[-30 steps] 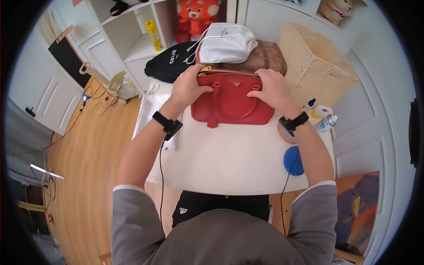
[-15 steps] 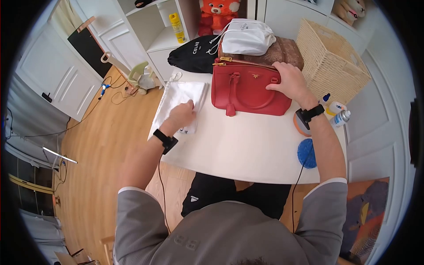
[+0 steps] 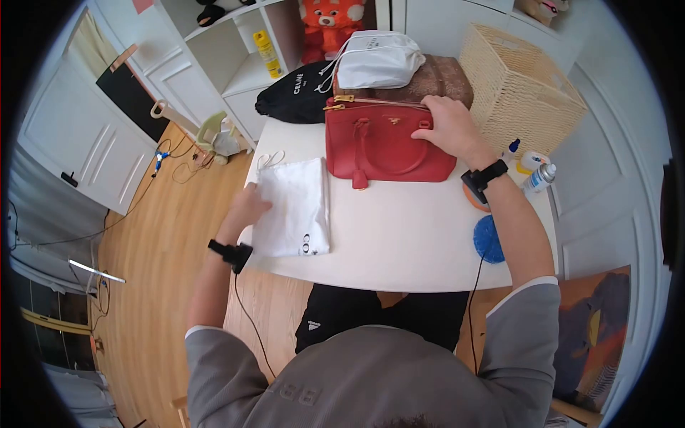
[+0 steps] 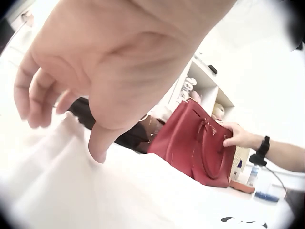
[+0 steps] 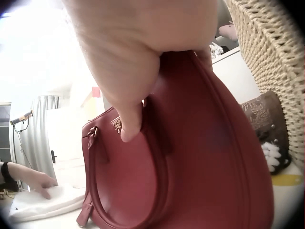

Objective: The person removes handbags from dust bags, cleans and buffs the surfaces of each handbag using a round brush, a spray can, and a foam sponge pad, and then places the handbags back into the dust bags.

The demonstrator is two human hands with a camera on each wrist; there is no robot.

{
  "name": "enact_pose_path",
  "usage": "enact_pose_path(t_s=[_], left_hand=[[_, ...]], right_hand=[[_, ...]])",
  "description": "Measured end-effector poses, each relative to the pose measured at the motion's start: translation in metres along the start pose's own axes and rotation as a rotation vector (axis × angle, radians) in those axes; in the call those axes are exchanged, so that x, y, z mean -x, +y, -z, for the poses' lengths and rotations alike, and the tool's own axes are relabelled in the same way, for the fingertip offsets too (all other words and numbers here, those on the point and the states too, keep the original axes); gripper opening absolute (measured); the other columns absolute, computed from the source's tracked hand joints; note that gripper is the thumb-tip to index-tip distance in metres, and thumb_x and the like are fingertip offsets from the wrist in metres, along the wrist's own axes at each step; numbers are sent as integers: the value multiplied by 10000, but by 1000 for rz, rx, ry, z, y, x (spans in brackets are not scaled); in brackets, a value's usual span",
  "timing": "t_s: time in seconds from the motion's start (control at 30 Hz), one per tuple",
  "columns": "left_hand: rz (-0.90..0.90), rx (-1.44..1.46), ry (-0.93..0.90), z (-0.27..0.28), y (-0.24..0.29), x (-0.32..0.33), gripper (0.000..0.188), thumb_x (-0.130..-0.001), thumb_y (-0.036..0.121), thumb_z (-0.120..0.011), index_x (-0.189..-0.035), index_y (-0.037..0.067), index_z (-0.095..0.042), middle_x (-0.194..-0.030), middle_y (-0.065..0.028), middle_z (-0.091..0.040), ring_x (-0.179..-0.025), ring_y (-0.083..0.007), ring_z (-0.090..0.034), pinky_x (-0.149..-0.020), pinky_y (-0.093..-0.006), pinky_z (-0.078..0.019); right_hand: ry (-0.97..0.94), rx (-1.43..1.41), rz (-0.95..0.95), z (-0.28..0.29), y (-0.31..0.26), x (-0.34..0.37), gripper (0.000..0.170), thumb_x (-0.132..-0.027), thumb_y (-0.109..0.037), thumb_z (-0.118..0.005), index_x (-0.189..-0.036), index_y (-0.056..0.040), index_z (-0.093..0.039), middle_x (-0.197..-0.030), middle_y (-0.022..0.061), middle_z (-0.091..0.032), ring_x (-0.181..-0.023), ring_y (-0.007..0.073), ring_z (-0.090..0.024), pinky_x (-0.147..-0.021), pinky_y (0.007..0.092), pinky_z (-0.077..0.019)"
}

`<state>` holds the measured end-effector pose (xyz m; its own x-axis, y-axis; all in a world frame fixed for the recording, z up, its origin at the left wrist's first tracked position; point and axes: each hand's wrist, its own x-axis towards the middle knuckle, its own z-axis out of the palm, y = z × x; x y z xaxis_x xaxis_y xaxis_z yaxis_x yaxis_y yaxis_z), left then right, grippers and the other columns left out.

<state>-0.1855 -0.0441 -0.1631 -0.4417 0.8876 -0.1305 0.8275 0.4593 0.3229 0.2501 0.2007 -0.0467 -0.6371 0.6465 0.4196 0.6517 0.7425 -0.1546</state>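
My right hand (image 3: 451, 127) grips the top right rim of a red handbag (image 3: 349, 146), its thumb on the front and its fingers over the edge. The handbag stands upright with its top zip undone and a handle hanging down in front. My left hand (image 3: 246, 210) is at the left edge of a flat white cloth dust bag (image 3: 292, 203) with black letters. In the left wrist view, the thumb and loosely bent fingers are spread apart above a raised fold of the white cloth (image 4: 62, 152).
Behind the handbag are a brown patterned bag (image 3: 446, 78), a white drawstring pouch (image 3: 378, 60) and a black pouch (image 3: 296, 96). A woven basket (image 3: 517, 100) stands at the back right. A spray can (image 3: 539, 178) and a blue round pad (image 3: 487, 239) lie along the right side.
My left hand let go of the handbag, reached to the white dust bag and now lies at its left edge. The dust bag has slid nearer to me. My right hand stays on the handbag.
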Motion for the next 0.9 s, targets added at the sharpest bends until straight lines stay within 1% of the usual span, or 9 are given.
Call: enact_pose_path(t_s=[0.07, 0.2, 0.43, 0.53, 0.6, 0.67, 0.73, 0.8, 0.9], left_hand=[[-16, 90, -1, -3, -17, -1, 600, -838, 204, -820, -1317, -78, -596, -1171, -270, -725, -1088, -399, -720, -924, -456, -589], [30, 307, -40, 16, -14, 7, 521, -800, 117, -835, -1255, -52, -643, -1092, -245, -744, -1020, -350, -742, -853, -431, -586], [-192, 287, 150, 49, 24, 35, 370, -834, 59, -790, -1161, -42, -651, -977, -213, -732, -885, -370, -714, -769, -429, -552], [-258, 197, 224, 64, 53, 54, 290, -837, 3, -755, -1115, -22, -678, -1001, -188, -712, -879, -395, -687, -772, -432, -550], [-603, 13, 448, 69, 62, 58, 242, -816, -43, -726, -1055, -5, -707, -1046, -156, -705, -907, -388, -682, -787, -438, -553], [-669, 1, 504, 73, 80, 65, 246, -792, -79, -698, -1018, 13, -729, -1063, -139, -702, -941, -360, -691, -797, -439, -562], [-763, 46, 503, 71, 94, 66, 259, -794, -83, -693, -1023, 27, -738, -1051, -123, -709, -930, -343, -700, -794, -427, -573], [-776, 87, 461, 65, 111, 66, 274, -794, -78, -693, -1034, 43, -746, -1014, -118, -715, -892, -334, -709, -774, -417, -583], [-855, 127, 386, 53, 139, 68, 280, -805, -68, -691, -1053, 60, -714, -954, -121, -721, -835, -353, -714, -718, -426, -578]], right_hand=[[91, 33, 78, -9, 3, 2, 515, -745, -393, -898, -1035, -54, -642, -1065, 130, -714, -1084, 344, -656, -918, 484, -493], [191, 92, 112, -27, 14, -2, 531, -755, -405, -888, -1105, -63, -680, -1073, 99, -712, -1085, 304, -648, -944, 442, -476], [257, 133, 166, -41, 20, -28, 538, -757, -406, -890, -1132, -77, -690, -1109, 88, -708, -1132, 295, -627, -963, 444, -469], [180, 136, 82, -43, 16, -38, 585, -755, -408, -896, -1184, -76, -676, -1136, 83, -700, -1164, 297, -616, -1001, 456, -457], [78, 177, -16, -35, 11, -41, 657, -753, -371, -903, -1276, -66, -650, -1188, 104, -678, -1191, 316, -602, -1018, 463, -453], [62, 248, -17, -29, -6, -32, 668, -768, -343, -895, -1317, -68, -633, -1228, 128, -658, -1235, 329, -588, -1068, 477, -434], [391, 273, 97, -26, -35, -19, 630, -802, -288, -865, -1338, -57, -627, -1271, 153, -641, -1249, 349, -586, -1097, 485, -429], [370, -111, 272, -20, -72, 1, 586, -829, -218, -828, -1346, -41, -617, -1313, 167, -622, -1239, 369, -594, -1091, 480, -448], [281, -290, 428, -5, -124, 45, 531, -818, -207, -825, -1283, -43, -627, -1248, 147, -608, -1172, 339, -605, -979, 460, -478]])
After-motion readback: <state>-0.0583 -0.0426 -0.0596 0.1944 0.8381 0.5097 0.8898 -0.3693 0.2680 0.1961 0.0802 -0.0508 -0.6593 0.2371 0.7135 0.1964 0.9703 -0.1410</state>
